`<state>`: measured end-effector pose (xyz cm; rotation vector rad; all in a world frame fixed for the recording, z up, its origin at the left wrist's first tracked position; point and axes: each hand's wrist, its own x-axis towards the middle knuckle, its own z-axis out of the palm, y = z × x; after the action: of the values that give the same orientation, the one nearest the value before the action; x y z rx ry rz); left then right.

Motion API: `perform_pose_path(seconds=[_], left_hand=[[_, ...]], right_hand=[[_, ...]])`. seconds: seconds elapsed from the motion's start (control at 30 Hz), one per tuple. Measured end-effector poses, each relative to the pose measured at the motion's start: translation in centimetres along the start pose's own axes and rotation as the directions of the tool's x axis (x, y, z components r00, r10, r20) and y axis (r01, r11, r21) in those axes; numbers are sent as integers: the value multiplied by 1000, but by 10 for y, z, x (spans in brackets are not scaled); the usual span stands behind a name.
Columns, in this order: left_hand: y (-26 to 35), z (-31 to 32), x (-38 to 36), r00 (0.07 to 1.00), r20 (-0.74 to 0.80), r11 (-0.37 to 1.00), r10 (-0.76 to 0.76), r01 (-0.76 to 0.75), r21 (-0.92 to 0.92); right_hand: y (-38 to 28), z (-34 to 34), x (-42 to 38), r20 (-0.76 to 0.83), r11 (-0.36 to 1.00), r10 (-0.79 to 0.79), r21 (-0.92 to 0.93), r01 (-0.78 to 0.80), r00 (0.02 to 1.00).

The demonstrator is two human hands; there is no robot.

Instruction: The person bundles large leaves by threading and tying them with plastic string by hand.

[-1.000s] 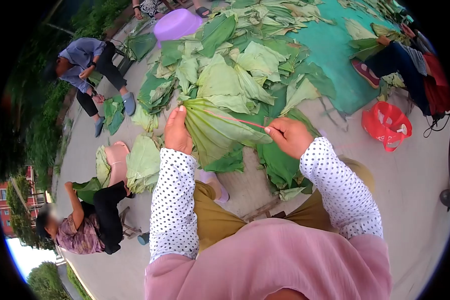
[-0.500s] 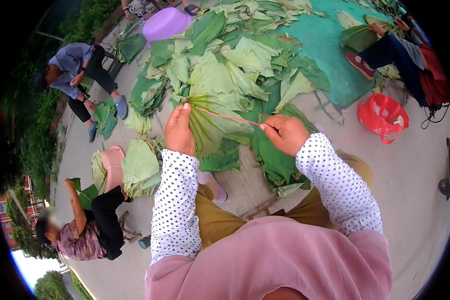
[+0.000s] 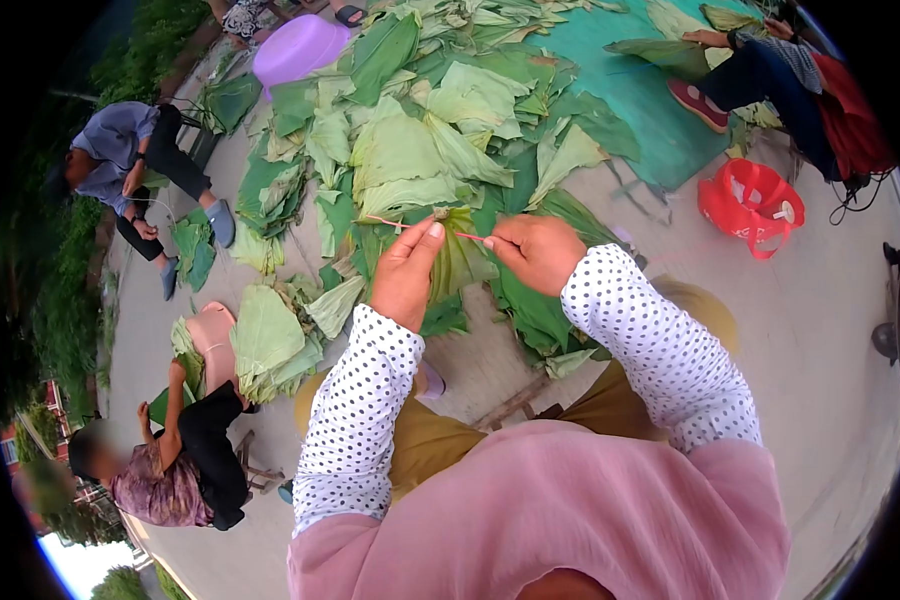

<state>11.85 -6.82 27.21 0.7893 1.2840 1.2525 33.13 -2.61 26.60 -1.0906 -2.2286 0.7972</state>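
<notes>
My left hand point(image 3: 407, 275) is closed, thumb and fingers pinching the gathered stem end of a folded lotus leaf point(image 3: 460, 268) with ribbed veins. A thin pink string point(image 3: 472, 237) passes by this grip, and its loose end sticks out to the left of the fingers. To the right, my right hand point(image 3: 538, 253) pinches the string's other part, close to the leaf; its fingers are slightly blurred. Beyond both hands spreads a heap of large green and pale lotus leaves point(image 3: 400, 150).
A teal sheet point(image 3: 660, 130) lies under the far leaves. A red bag point(image 3: 750, 205) stands at right, a purple basin point(image 3: 300, 52) at the back, a pink container point(image 3: 212, 340) at left. Seated people point(image 3: 120, 150) handle leaves around the heap.
My hands have come closer together, the left moving right and turning the leaf bundle. The string between them is shorter, and its end now pokes out left of my left hand.
</notes>
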Motion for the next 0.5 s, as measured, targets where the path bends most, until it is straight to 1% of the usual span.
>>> perform_pose_path(seconds=[0.03, 0.07, 0.1, 0.13, 0.2, 0.23, 0.27, 0.3, 0.33, 0.37, 0.4, 0.43, 0.47, 0.5], left_hand=[[-1, 3, -3, 990, 92, 993, -106, 110, -44], [-2, 8, -5, 961, 187, 972, -205, 222, -78], [-4, 24, -11, 960, 182, 974, -213, 224, -42], [-5, 30, -11, 954, 196, 969, -228, 243, -51], [-5, 31, -11, 932, 300, 960, -201, 249, -131], [11, 36, -14, 920, 357, 969, -159, 215, -124], [10, 33, -13, 918, 368, 977, -147, 192, -88], [16, 37, -17, 905, 404, 985, -135, 168, -47], [21, 39, -19, 892, 436, 991, -118, 134, -5], [17, 38, -19, 892, 435, 990, -123, 143, -14], [14, 37, -18, 884, 455, 994, -108, 104, 33], [11, 35, -17, 875, 475, 995, -94, 64, 79], [10, 32, -16, 875, 474, 995, -98, 74, 70], [10, 30, -15, 862, 502, 995, -68, 20, 101]], right_hand=[[1, 3, 3, -3, 1000, -14, 0, 14, 1000], [2, 4, 5, -5, 1000, -28, 0, 28, 1000], [6, 0, 1, 45, 999, -2, -44, 4, 999], [7, -2, -1, 52, 998, 20, -54, -17, 998], [9, -7, -5, 59, 990, 34, -140, -25, 998], [8, -8, -4, 72, 988, 49, -147, -38, 996], [8, -10, -2, -55, 983, -71, -171, 60, 996], [7, -12, -1, -177, 966, -193, -207, 155, 965], [4, -12, 0, -166, 966, -187, -209, 151, 968], [1, -13, 2, -106, 989, -137, -70, 130, 985], [-1, -15, 4, -39, 993, -92, 68, 95, 995], [-2, -17, 6, -57, 993, -84, 81, 88, 995], [1, -19, 6, -45, 994, -77, 78, 81, 996], [3, -22, 6, -49, 987, -46, 154, 53, 998]])
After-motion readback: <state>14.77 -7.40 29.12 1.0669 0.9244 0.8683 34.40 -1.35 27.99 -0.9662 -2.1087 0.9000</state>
